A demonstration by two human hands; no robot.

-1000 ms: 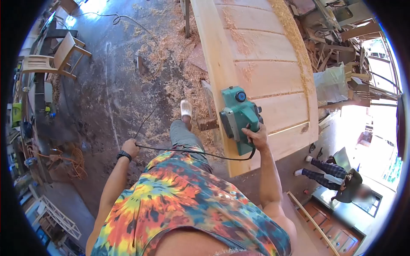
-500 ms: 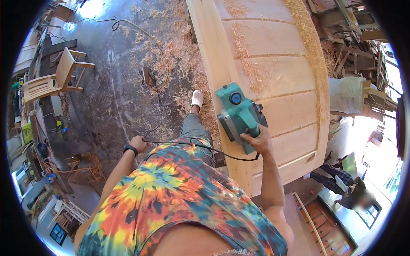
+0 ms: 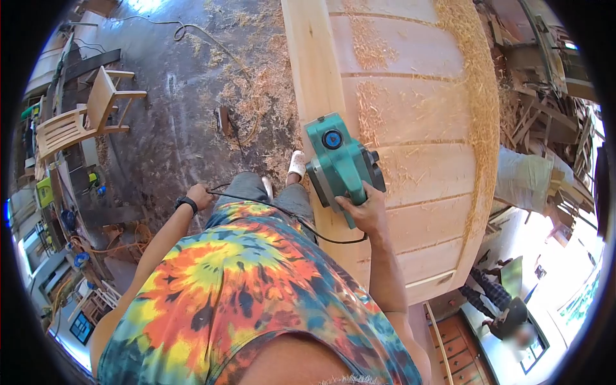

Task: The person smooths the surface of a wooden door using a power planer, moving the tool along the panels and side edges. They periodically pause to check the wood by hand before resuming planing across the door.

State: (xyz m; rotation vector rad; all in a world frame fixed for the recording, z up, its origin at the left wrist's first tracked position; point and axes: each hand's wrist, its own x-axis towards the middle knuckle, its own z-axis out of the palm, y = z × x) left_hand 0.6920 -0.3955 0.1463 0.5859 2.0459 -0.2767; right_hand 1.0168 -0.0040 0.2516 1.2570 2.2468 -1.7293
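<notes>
My right hand (image 3: 367,209) is wrapped round the rear handle of a green electric planer (image 3: 343,160). The planer rests on the pale edge board of a large wooden door panel (image 3: 317,77), which lies flat to my right. My left hand (image 3: 200,196), with a dark band at the wrist, is closed on the planer's black power cord (image 3: 266,204). That cord runs slack across the front of my shirt and loops round to the planer's back end. Curled wood shavings (image 3: 372,48) lie over the panel's face and along its far edge.
A wooden chair (image 3: 102,106) lies tipped on the floor at the left. Near it is a small power outlet block (image 3: 222,120) with a cord, amid shavings. Scrap wood (image 3: 545,115) is piled past the panel. Another person (image 3: 507,314) is at the lower right.
I have stepped forward along the panel, and my second shoe now shows. The planer has advanced along the edge board with my right hand; my left hand still holds the cord.
</notes>
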